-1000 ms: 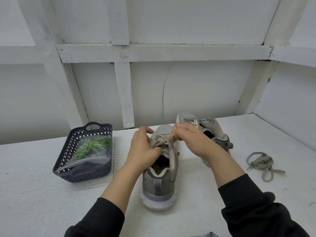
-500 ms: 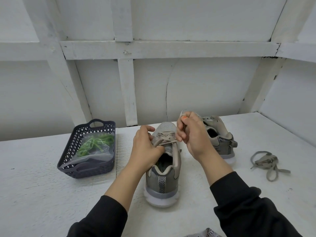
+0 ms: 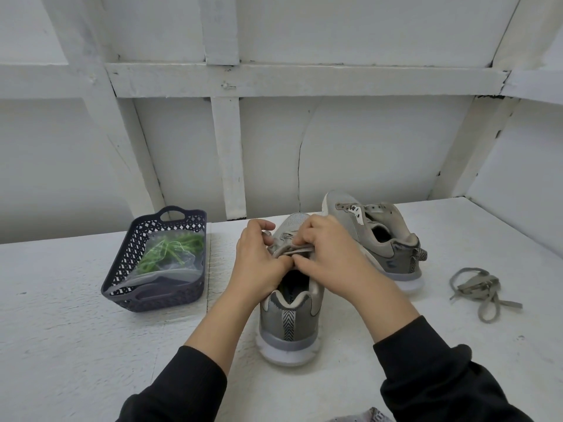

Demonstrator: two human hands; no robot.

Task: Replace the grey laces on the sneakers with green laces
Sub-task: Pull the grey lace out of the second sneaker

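Item 1, desk: white and painted, it carries everything under my fingers. Item 2, near sneaker: directly beneath my fingers, heel toward me, top rows laced in grey. Item 3, far sneaker: just beyond my right fingers, eyelets bare, so it looks ready for green. Item 4, basket: well to the left of my left fingers. Item 5, left hand: fingers curled at the left eyelet row, pinching the lace there as far as I can tell. Item 6, right hand: thumb and fingers pinch the same crossing from the right. Item 7, bag of green laces: inside the basket, unopened. Item 8, loose grey lace: heaped far right of my right fingers. Item 9, grey lace: between both pinches. Handling note: I would loosen one crossing at a time, steady the upper with the left, and draw slack out evenly so the tip does not snag in an eyelet.
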